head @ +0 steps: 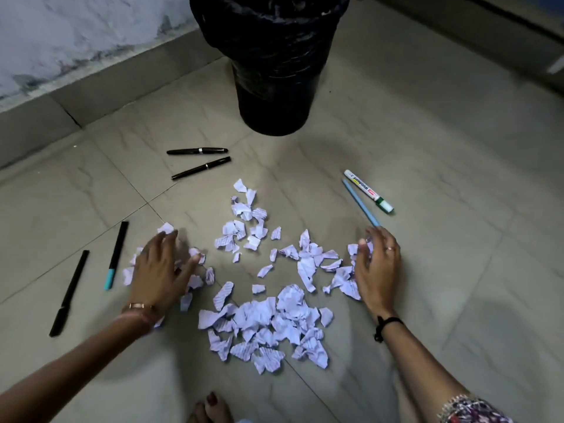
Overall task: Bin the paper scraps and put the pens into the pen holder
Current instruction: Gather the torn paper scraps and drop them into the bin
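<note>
Two hands touch the paper scraps (262,325), left hand (158,270) with fingers spread, right hand (378,264) with fingers curled round some.

Your left hand (158,270) lies spread, palm down, on the paper scraps (268,319) at the left edge of the scatter on the tiled floor (442,148). Your right hand (378,264) cups the right edge, fingers bent over a few pieces; whether it grips them is unclear. The black-lined bin (271,62) stands beyond. Two black pens (197,151) lie near it, two more pens (116,254) lie to your left, and a whiteboard marker (368,191) and a blue pen (360,202) lie to your right.
</note>
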A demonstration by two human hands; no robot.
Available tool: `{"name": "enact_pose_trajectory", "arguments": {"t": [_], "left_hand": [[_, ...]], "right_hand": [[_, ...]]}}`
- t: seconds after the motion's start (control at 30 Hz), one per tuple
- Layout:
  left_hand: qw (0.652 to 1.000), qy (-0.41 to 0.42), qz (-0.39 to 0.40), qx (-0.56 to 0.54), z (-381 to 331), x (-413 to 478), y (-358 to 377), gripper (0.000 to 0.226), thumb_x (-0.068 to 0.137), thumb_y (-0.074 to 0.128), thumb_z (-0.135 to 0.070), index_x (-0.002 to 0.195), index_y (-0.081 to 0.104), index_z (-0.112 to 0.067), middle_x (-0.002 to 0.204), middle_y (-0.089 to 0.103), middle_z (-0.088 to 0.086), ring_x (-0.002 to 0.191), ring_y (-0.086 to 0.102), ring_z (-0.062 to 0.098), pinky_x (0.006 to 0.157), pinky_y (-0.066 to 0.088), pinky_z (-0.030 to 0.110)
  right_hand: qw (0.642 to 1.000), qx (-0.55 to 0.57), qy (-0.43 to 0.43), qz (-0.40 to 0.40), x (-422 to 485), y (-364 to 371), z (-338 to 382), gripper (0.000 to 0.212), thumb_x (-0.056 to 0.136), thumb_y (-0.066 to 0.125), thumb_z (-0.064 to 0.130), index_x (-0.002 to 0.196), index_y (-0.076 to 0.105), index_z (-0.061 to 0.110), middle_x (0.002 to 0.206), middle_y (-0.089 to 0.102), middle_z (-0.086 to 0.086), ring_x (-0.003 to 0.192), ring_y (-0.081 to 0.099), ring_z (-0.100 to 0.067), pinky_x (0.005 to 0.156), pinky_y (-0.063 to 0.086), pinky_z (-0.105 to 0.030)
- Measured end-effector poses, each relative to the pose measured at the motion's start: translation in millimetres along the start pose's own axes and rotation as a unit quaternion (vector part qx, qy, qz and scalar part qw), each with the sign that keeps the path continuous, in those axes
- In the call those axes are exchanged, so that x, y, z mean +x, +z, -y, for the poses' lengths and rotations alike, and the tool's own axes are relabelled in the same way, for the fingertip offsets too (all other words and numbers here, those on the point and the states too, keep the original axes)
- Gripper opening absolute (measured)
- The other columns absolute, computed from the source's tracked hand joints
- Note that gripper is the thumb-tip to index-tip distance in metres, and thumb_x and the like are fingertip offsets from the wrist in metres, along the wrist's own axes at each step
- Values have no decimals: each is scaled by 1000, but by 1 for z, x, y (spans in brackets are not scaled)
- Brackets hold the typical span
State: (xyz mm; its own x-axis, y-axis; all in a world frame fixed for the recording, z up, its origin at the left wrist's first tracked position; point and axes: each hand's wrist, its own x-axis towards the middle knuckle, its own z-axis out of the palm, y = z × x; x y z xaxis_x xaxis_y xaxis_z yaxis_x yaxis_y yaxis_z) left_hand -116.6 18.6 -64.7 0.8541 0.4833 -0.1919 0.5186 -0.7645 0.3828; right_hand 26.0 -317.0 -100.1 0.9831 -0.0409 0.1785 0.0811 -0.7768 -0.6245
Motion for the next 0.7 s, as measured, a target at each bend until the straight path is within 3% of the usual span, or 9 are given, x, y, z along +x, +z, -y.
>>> {"name": "enact_pose_trajectory", "arguments": {"t": [0.13,0.27,0.37,0.57,0.7], "left_hand": [[997,-30,-68,-2,17,-29,26,78,82,20,-58,145,25,-11,153,27,16,143,21,33,116,13,50],[993,-84,-79,-3,22,-38,39,77,83,16,-56,147,18,-14,157,18,15,145,15,30,117,7,50],[995,-57,-72,-24,13,-30,44,75,84,15,-56,148,18,-18,158,15,12,147,10,27,119,5,48],[992,76,-18,-100,-31,-17,43,70,87,15,-63,148,6,-31,160,3,-4,147,1,11,121,-4,40],[991,48,-48,-116,-16,-25,24,81,81,16,-72,148,7,-28,159,9,-5,147,6,11,120,-3,41]], "right_hand": [[996,-70,63,-2,-28,4,-17,55,92,29,40,131,53,10,145,46,-17,136,39,-35,113,26,-52],[994,-94,7,63,-42,23,3,57,94,23,43,140,45,17,151,39,-15,142,32,-31,118,14,-49],[988,-88,-51,113,-47,46,37,55,96,22,41,142,42,20,153,36,-13,145,28,-26,120,8,-44],[954,-11,-186,235,-56,84,99,55,98,24,43,148,29,22,158,25,-6,148,17,-18,121,13,-43],[921,67,-204,324,-42,57,107,70,91,41,59,150,18,30,161,14,5,148,7,-7,120,18,-31]]}}
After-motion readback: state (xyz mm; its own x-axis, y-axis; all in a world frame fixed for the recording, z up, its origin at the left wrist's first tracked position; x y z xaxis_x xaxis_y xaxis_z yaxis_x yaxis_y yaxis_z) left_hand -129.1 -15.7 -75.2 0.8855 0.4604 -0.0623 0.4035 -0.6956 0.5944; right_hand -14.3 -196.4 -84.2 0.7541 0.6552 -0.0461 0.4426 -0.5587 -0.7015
